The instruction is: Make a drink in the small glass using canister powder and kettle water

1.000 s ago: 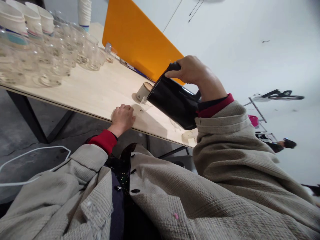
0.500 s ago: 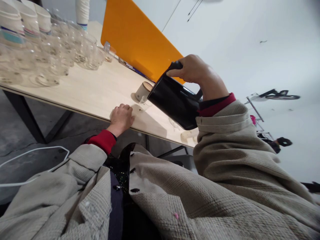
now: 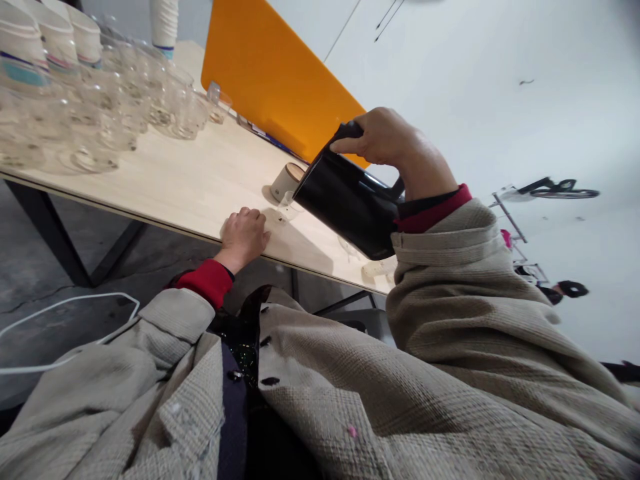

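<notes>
Glossy black, the smooth cylindrical kettle [image 3: 345, 197] slants beneath the right hand [image 3: 383, 137], which is wrapped round its handle [image 3: 399, 189], its long axis tilted, the mouth's lower corner just beside a small clear cup [image 3: 287, 208]. Near that cup, the left hand [image 3: 244, 233] rests loosely curled on the pale wood-grain counter [image 3: 195, 183], palm hidden, its grip impossible to tell; a matte grey canister [image 3: 285, 184] stands beside the cup.

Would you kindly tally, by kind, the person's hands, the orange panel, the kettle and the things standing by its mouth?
Hands: 2, the left hand and right hand
Kettle: 1
Clear cup: 1
Grey cylinder: 1
Orange panel: 1
Total: 6
</notes>
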Tool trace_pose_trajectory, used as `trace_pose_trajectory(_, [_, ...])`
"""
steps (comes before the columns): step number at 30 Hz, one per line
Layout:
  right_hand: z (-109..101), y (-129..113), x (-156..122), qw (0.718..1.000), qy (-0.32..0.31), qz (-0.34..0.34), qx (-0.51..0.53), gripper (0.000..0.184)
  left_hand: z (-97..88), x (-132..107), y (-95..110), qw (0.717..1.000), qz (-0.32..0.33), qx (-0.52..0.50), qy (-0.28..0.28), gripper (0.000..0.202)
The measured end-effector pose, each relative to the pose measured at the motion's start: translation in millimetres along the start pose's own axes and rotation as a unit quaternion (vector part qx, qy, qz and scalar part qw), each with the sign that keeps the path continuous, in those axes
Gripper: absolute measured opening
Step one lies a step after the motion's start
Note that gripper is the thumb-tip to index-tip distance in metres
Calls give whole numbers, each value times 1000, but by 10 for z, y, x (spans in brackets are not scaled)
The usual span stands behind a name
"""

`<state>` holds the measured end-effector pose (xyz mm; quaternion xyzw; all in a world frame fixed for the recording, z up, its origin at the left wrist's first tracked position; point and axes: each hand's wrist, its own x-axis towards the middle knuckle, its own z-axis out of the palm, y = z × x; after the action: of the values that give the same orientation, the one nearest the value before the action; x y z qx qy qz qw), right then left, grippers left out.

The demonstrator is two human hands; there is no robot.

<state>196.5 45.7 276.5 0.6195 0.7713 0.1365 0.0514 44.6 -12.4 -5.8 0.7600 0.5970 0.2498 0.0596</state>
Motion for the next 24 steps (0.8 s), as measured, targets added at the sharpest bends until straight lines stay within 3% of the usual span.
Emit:
trace_pose_trajectory(6, [9,-45,20,999,-1,13,-35,29,0,-5,-3,1000,6,22,-5,35])
trace_pose_trajectory(12, [-11,-67,28,999,-8,17,-42,33,26,-8,-23,1000,13,27,-1,35])
trace_pose_trajectory(24, [-108,53,113,995,-14,65,70,36,36,-9,-39,1000,14,24,2,35])
